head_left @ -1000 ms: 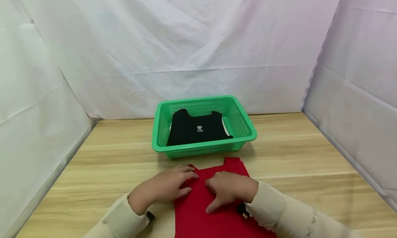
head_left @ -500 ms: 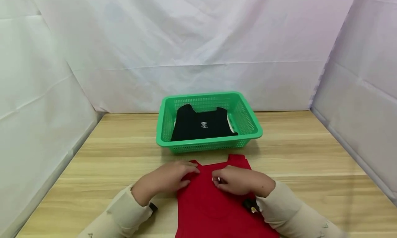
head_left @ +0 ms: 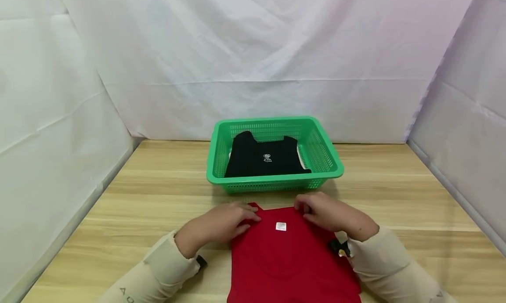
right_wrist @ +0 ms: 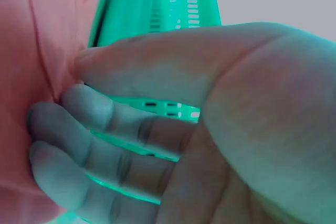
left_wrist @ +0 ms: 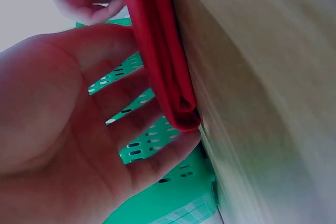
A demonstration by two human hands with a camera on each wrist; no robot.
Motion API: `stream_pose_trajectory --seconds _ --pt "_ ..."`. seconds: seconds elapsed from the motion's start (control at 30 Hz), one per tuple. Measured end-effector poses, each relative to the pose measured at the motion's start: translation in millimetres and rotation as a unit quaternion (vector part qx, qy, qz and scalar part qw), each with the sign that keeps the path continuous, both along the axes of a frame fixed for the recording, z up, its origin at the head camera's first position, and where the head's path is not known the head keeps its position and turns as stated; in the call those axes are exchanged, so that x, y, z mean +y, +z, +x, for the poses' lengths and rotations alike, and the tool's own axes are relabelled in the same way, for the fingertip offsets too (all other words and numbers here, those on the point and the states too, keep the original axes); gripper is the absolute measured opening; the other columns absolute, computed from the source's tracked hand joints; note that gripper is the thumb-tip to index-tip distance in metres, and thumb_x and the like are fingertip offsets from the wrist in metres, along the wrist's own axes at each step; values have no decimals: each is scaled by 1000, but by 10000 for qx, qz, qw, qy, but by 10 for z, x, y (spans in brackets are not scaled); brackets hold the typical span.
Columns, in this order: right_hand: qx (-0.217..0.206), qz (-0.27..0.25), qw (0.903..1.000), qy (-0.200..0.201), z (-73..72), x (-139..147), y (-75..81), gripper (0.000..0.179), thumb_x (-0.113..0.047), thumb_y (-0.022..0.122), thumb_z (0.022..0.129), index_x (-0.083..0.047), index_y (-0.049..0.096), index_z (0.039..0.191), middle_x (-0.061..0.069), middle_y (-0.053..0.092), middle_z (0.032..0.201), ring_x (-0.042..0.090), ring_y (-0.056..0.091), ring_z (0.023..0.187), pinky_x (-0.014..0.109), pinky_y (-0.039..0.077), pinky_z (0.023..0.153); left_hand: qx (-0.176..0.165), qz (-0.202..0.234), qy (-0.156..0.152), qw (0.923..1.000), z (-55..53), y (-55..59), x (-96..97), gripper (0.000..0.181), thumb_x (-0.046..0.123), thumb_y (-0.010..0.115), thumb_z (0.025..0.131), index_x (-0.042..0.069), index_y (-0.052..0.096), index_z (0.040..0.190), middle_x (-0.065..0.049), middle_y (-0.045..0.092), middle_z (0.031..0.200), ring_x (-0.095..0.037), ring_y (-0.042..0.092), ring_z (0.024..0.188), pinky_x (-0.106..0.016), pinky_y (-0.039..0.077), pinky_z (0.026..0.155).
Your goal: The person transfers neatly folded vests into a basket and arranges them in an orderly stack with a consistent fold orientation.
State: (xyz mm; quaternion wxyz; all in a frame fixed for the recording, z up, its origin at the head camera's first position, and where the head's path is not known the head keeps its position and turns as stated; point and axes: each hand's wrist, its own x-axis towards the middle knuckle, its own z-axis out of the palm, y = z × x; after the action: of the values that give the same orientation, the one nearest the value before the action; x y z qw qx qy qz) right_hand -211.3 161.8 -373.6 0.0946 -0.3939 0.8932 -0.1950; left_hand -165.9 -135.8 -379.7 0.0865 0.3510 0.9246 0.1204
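A folded red tank top (head_left: 284, 259) lies flat on the wooden table, its neckline facing away from me and a small white label (head_left: 281, 226) below it. My left hand (head_left: 221, 224) rests along its left shoulder, fingers loosely bent. In the left wrist view, the fingertips (left_wrist: 184, 145) lie at the layered folded edge (left_wrist: 168, 77). My right hand (head_left: 330, 213) is at the neckline's right corner, covering the right strap. Seen from the right wrist, its thumb and bent fingers (right_wrist: 58, 129) touch the red cloth (right_wrist: 31, 66) with their tips, a gap showing between thumb and fingers.
A green perforated basket (head_left: 274, 180) stands just beyond the red top. Inside it lies a folded black top (head_left: 253, 160) with a white print, over something pale. White cloth walls (head_left: 269, 52) border the table (head_left: 158, 184) at the back and sides.
My right hand has moved from the chest of the red top, past the label, to the right corner of the neckline. The label is now uncovered. The left hand stays at the left shoulder.
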Motion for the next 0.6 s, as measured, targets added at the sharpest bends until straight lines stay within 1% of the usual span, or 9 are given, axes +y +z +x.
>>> stream_pose_trajectory --seconds 0.07,0.17,0.27,0.37,0.47,0.57,0.6 --pt "19 11 9999 -101 -26 52 -2 22 7 65 87 -9 66 103 -5 61 83 6 52 74 22 48 66 56 8 -29 10000 -2 -3 5 31 11 67 95 15 71 125 -4 66 133 -21 58 129 -40 49 105" --pt "-103 83 9995 -285 -48 123 19 25 6 66 87 -7 65 107 -2 63 88 6 53 74 21 48 65 152 29 -51 9999 0 -8 6 30 10 68 94 14 72 124 -4 66 132 -21 59 127 -39 50 104" --pt "-170 187 9988 -412 -57 182 38 28 5 69 85 -5 63 111 2 65 96 9 57 79 22 51 66 194 43 30 9998 10 -13 7 31 12 70 93 16 71 123 -3 63 132 -20 58 124 -37 50 103" --pt "-119 271 9985 -457 -69 211 33 32 -1 73 85 -3 63 115 5 64 102 13 58 86 25 52 70 219 96 160 9996 19 -10 12 35 14 74 91 19 69 125 -2 59 132 -18 55 120 -35 51 101" --pt "-53 313 9984 -463 -81 217 19 40 -8 77 84 -2 62 121 6 63 108 16 58 93 29 52 75 211 116 334 9992 20 -4 13 43 17 75 90 19 63 131 -2 56 135 -18 52 122 -35 50 102" --pt "-166 308 9979 -537 -90 216 -1 48 -11 78 84 -2 60 128 6 64 114 16 57 96 31 53 78 190 -50 561 9982 14 -5 8 51 22 75 90 17 57 138 -4 56 136 -20 52 124 -38 50 104" --pt "-178 301 9979 -548 -94 216 -4 48 -12 79 84 -2 61 128 6 64 114 15 58 95 30 53 78 186 -116 638 9977 12 -5 3 54 24 75 90 16 55 140 -5 57 136 -21 53 124 -39 49 104"
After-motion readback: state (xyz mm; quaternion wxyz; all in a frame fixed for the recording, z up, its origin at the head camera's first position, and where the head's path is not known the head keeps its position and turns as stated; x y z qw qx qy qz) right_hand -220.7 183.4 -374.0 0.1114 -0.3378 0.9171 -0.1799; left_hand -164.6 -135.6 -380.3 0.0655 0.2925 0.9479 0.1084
